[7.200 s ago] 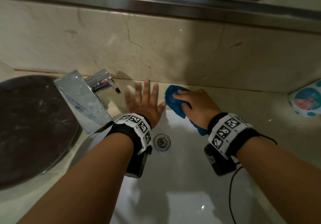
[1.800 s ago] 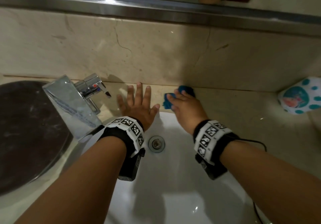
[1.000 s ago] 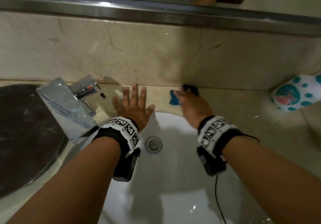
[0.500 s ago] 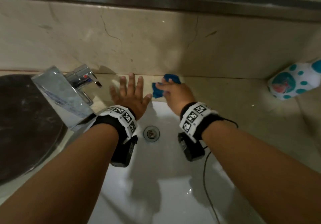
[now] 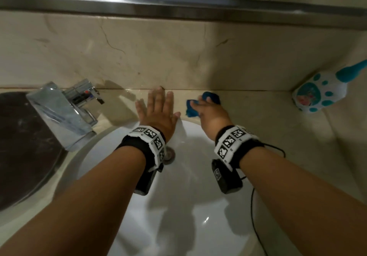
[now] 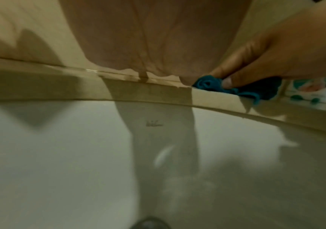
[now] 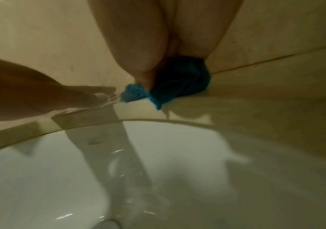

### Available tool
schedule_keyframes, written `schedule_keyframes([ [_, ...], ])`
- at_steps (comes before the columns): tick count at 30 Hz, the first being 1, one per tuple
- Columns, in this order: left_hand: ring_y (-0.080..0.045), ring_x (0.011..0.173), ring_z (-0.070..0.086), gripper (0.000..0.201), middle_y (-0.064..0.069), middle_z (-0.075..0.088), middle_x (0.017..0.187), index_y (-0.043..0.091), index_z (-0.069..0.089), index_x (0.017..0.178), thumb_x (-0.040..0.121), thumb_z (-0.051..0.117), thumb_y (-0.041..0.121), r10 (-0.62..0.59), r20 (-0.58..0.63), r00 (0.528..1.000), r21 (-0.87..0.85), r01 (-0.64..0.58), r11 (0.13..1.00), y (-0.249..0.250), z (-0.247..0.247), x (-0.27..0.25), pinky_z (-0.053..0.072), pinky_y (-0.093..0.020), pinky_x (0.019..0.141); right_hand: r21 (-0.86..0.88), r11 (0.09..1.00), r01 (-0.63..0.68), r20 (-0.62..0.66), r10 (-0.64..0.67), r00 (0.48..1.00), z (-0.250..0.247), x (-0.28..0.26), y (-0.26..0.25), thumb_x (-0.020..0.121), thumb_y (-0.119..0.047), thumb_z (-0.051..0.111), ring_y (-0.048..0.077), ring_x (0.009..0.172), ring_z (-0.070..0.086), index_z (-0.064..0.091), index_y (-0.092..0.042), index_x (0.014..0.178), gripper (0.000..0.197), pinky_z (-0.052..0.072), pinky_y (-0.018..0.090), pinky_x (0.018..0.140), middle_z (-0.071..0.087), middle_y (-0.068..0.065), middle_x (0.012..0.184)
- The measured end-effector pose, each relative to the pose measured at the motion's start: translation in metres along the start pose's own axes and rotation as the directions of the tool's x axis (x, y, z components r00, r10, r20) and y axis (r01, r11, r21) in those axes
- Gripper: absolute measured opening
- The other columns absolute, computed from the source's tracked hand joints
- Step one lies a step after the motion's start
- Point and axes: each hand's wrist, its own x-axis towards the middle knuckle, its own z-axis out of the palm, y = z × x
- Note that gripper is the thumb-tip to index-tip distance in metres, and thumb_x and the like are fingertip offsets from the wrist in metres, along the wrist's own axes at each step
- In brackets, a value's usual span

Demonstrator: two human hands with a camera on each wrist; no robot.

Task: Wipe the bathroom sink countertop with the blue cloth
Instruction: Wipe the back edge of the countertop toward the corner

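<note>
The blue cloth (image 5: 192, 108) is bunched on the beige countertop (image 5: 258, 116) behind the white basin (image 5: 188, 206), close to the back wall. My right hand (image 5: 210, 110) grips it with curled fingers and presses it onto the counter; in the right wrist view the cloth (image 7: 177, 80) bulges out under the palm, and in the left wrist view the cloth (image 6: 256, 88) shows under those fingers. My left hand (image 5: 158, 110) lies flat, fingers straight, on the counter strip just left of the cloth, holding nothing.
A chrome faucet (image 5: 61, 112) stands at the basin's left, with a dark round lid or bowl (image 5: 23, 146) beyond it. A white-and-teal paw-shaped holder (image 5: 317, 95) sits in the right corner. The marble backsplash (image 5: 178, 53) and a metal ledge (image 5: 178, 5) rise behind.
The right hand has slid the cloth back and forth along the strip behind the basin, now slightly right of half a second ago. The left hand stays planted flat.
</note>
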Motion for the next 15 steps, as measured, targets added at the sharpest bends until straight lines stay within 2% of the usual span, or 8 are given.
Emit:
schedule_keyframes([
  [1,-0.025,0.142,-0.025,0.062,-0.003,-0.028,0.154,0.027,-0.018,0.148,0.099,0.013,0.049,0.023,0.013,1.0,0.007,-0.023,1.0,0.008,0.0,0.001,-0.014,-0.056,0.11,0.029,0.999,0.034,-0.063,-0.032,0.997,0.0,-0.009,0.007,0.097,-0.003,0.036,0.026,0.146,0.011,0.03,-0.022,0.146,0.053,0.013,0.035,0.118,0.016,0.004,0.158],
  [3,-0.025,0.141,-0.026,0.06,-0.002,-0.03,0.153,0.032,-0.019,0.147,0.098,0.011,0.052,0.056,0.051,0.997,0.021,-0.057,0.998,0.021,0.001,0.005,-0.014,-0.057,0.109,0.069,0.997,0.03,-0.195,-0.016,0.981,-0.002,-0.027,0.029,0.097,-0.007,0.035,0.025,0.144,0.022,0.041,-0.023,0.141,0.046,0.018,0.036,0.117,0.028,0.003,0.154],
  [5,-0.026,0.141,-0.026,0.06,-0.001,-0.031,0.153,0.035,-0.021,0.145,0.096,0.009,0.055,0.072,0.085,0.994,0.057,-0.077,0.995,0.027,0.004,0.009,-0.012,-0.059,0.11,0.135,0.989,-0.067,-0.256,0.1,0.961,-0.001,-0.038,0.054,0.097,-0.009,0.037,0.027,0.141,0.028,0.045,-0.022,0.138,0.044,0.021,0.035,0.114,0.034,0.007,0.151],
  [7,-0.026,0.141,-0.026,0.061,-0.001,-0.032,0.152,0.035,-0.023,0.144,0.095,0.008,0.056,0.074,0.084,0.994,0.08,-0.081,0.993,0.027,0.008,0.012,-0.01,-0.059,0.112,0.213,0.966,-0.145,-0.197,0.188,0.962,-0.003,-0.037,0.065,0.098,-0.015,0.041,0.026,0.138,0.03,0.049,-0.014,0.135,0.038,0.024,0.033,0.111,0.038,0.005,0.146],
  [9,-0.025,0.142,-0.025,0.062,0.0,-0.03,0.153,0.036,-0.021,0.145,0.095,0.009,0.057,0.066,0.07,0.995,0.075,-0.071,0.995,0.026,0.01,0.013,-0.01,-0.058,0.112,0.293,0.931,-0.216,-0.108,0.257,0.96,-0.005,-0.024,0.06,0.096,-0.026,0.046,0.024,0.133,0.034,0.053,-0.009,0.124,0.033,0.029,0.034,0.106,0.044,0.0,0.133],
  [11,-0.025,0.142,-0.025,0.062,0.001,-0.029,0.154,0.036,-0.02,0.145,0.095,0.011,0.057,0.061,0.073,0.996,0.049,-0.064,0.997,0.027,0.01,0.013,-0.012,-0.057,0.112,0.252,0.944,-0.214,-0.095,0.244,0.965,-0.003,-0.01,0.043,0.097,-0.027,0.044,0.029,0.139,0.028,0.042,-0.011,0.139,0.045,0.027,0.038,0.112,0.032,0.01,0.148],
  [13,-0.025,0.142,-0.025,0.063,0.001,-0.029,0.154,0.035,-0.019,0.145,0.096,0.012,0.057,0.057,0.068,0.996,0.055,-0.061,0.997,0.027,0.01,0.012,-0.012,-0.057,0.112,0.311,0.94,-0.137,-0.103,0.176,0.979,-0.001,0.0,0.021,0.098,-0.026,0.042,0.028,0.145,0.016,0.027,-0.012,0.147,0.053,0.018,0.035,0.117,0.014,0.011,0.157],
  [15,-0.025,0.142,-0.024,0.063,0.001,-0.028,0.154,0.035,-0.019,0.146,0.096,0.013,0.056,0.051,0.066,0.997,0.063,-0.055,0.997,0.028,0.008,0.012,-0.011,-0.057,0.112,0.308,0.949,-0.062,-0.119,0.103,0.988,-0.001,0.006,0.002,0.098,-0.013,0.041,0.028,0.146,0.012,0.03,-0.014,0.146,0.049,0.014,0.031,0.117,0.013,0.013,0.157],
])
